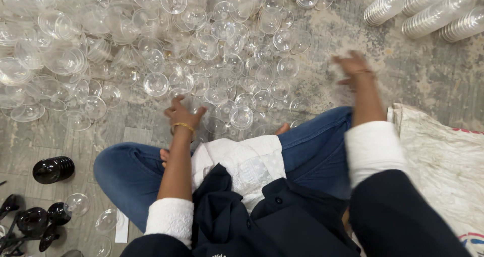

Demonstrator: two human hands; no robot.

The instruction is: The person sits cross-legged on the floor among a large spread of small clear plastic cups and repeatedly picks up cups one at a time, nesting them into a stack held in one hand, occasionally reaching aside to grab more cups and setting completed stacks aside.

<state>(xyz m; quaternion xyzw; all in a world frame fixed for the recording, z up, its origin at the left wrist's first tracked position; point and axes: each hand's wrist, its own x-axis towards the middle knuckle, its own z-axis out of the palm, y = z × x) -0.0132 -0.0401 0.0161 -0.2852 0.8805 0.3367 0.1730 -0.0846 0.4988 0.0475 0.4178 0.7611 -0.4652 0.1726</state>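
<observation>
left grip (pixel 182 113) touches countless clear lids (pixel 212 60)

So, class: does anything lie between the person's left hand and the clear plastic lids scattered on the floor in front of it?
Nothing visible does. The left hand is spread at the near edge of the clear lids, its fingers already among the nearest ones. The right hand is blurred, off to the side.

left hand (pixel 182 115) reaching forward, fingers spread, right hand (pixel 354 68) raised, blurred, legs crossed

One head-worn camera looks steeply down from close above the person's lap (pixel 242 171). It faces forward over the floor (pixel 433 70).
</observation>
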